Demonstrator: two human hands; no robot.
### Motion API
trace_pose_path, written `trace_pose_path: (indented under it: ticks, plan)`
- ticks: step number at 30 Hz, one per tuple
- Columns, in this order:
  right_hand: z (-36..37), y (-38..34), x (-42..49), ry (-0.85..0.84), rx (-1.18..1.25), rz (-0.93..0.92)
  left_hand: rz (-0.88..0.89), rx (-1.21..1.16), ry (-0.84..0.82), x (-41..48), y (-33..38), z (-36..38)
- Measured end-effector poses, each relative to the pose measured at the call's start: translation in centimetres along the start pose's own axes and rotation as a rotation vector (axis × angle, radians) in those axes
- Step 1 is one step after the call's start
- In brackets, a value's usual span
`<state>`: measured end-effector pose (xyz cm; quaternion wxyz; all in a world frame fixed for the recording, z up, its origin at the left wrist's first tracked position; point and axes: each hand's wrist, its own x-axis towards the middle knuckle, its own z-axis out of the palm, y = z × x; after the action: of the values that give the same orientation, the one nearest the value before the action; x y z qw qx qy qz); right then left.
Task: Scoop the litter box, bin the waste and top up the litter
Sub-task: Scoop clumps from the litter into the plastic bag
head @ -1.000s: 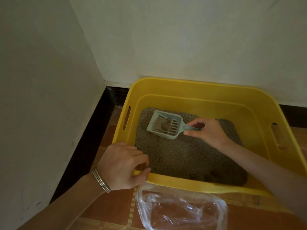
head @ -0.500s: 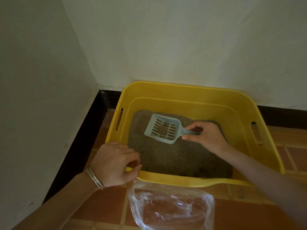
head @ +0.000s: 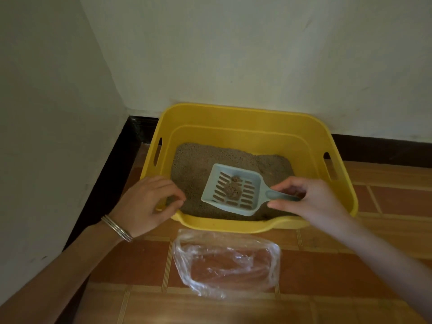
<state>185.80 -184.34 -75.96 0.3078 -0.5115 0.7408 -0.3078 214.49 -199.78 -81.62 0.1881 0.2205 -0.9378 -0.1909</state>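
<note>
- My right hand (head: 313, 202) pinches the thin handle of the pale blue scoop (head: 245, 187) between thumb and fingertips, a light hold near the handle's end.
- The scoop's slotted pan reaches out left of that grip. It appears lifted clear of the grey litter (head: 194, 164), with a brown clump (head: 232, 191) sitting in its middle.
- I judge the scoop light and stiff. The clump looks crumbly and loose (only low side walls keep it in), so the pan should stay level, and a fuller hold nearer the pan would steady it.
- Further left of the grip, my left hand (head: 149, 204), bangles (head: 117, 228) at the wrist, curls loosely over the near-left corner of the yellow litter box (head: 233, 113). I cannot tell whether it holds the rim.
- Just toward me from the grip runs the box's near rim, a low lip to clear.
- Past that rim, a clear plastic bag (head: 226, 260) lies limp on the tiled floor, soft and likely to collapse.
- Walls close off the far side and the left. Open room lies toward me and to the right.
</note>
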Motion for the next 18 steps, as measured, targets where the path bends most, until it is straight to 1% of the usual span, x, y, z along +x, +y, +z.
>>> trace_pose_path:
  ticks: [3, 6, 8, 12, 15, 18]
  plan:
    - [-0.1, -0.8, -2.6, -0.024, 0.000, -0.026, 0.064, -0.024, 0.047, -2.0, 1.1, -0.5]
    - [0.3, -0.9, -5.0, -0.031, -0.073, -0.076, 0.125, 0.017, 0.098, -4.1, 2.5, -0.5]
    - [0.9, -0.4, -6.1, -0.055, -0.108, -0.085, 0.134, 0.033, 0.091, -5.3, 3.2, -0.1]
    - [2.3, 1.3, -7.6, -0.111, -0.099, -0.001, 0.138, 0.089, -0.072, -7.0, 3.9, 2.4]
    - [3.6, 2.2, -8.2, -0.134, -0.268, -0.021, 0.178, 0.157, -0.205, -7.6, 3.7, 4.5]
    - [5.1, 3.2, -7.9, -0.091, -0.440, -0.112, 0.151, 0.185, -0.290, -7.9, 3.2, 5.9]
